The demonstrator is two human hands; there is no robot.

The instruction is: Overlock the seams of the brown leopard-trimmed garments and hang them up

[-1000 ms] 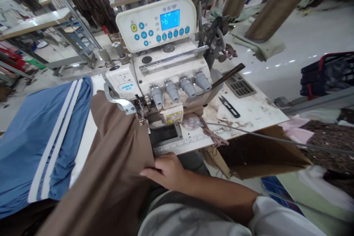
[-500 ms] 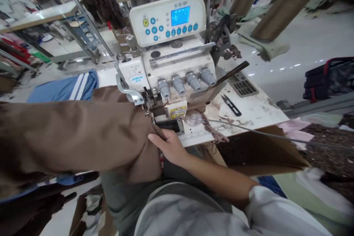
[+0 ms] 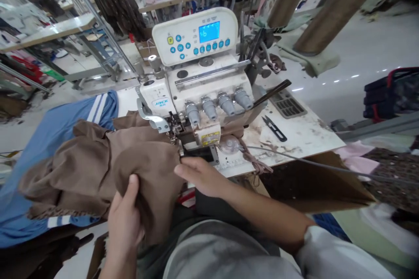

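A piece of brown fabric [image 3: 94, 161] lies bunched over the left side of the machine bed, its right edge under the needle area of a white overlock sewing machine [image 3: 160, 83]. My left hand [image 3: 126, 216] grips a fold of this fabric, thumb on top, its fingers mostly hidden beneath. Just in front of the presser foot, my right hand [image 3: 204, 176] pinches the fabric's right edge between thumb and fingers. Below the left part of the brown fabric spreads a blue cloth with white stripes [image 3: 42, 139].
Black thread snips [image 3: 275, 129] lie on the white table [image 3: 307, 133] to the right. A grey cable [image 3: 294, 159] runs across the table's front edge above a cardboard box [image 3: 294, 187]. A control panel [image 3: 196, 37] tops the machine. Racks and tables stand behind.
My left hand has come into view, gripping the brown fabric. The raised, stretched fabric has dropped into a bunch over the blue cloth. My right hand stays by the presser foot.
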